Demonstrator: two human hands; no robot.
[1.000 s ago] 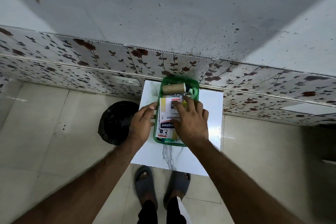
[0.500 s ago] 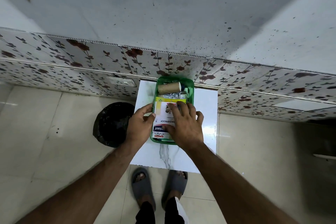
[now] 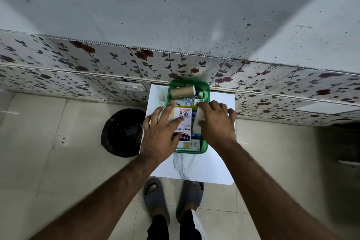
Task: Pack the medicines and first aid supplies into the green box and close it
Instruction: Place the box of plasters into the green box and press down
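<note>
The green box (image 3: pixel 206 88) stands open on a small white table (image 3: pixel 196 168) against the wall. At its far end lie a brown bandage roll (image 3: pixel 182 91) and a silver blister pack (image 3: pixel 185 101). A white plaster carton (image 3: pixel 184 122) printed "WASHPROOF" lies on top of the contents. My left hand (image 3: pixel 161 135) rests flat on that carton with fingers spread. My right hand (image 3: pixel 217 122) is over the box's right side, fingers closed on a white gauze roll (image 3: pixel 198 122) beside the carton. No lid is in view.
A black bin bag (image 3: pixel 120 132) sits on the tiled floor left of the table. A wall socket (image 3: pixel 129 86) is set in the floral wall panel behind it. My feet in grey slippers (image 3: pixel 155 197) stand at the table's near edge.
My left hand moved from the box's left rim onto the plaster carton. My right hand slid off the carton to the right and now grips the white gauze roll.
</note>
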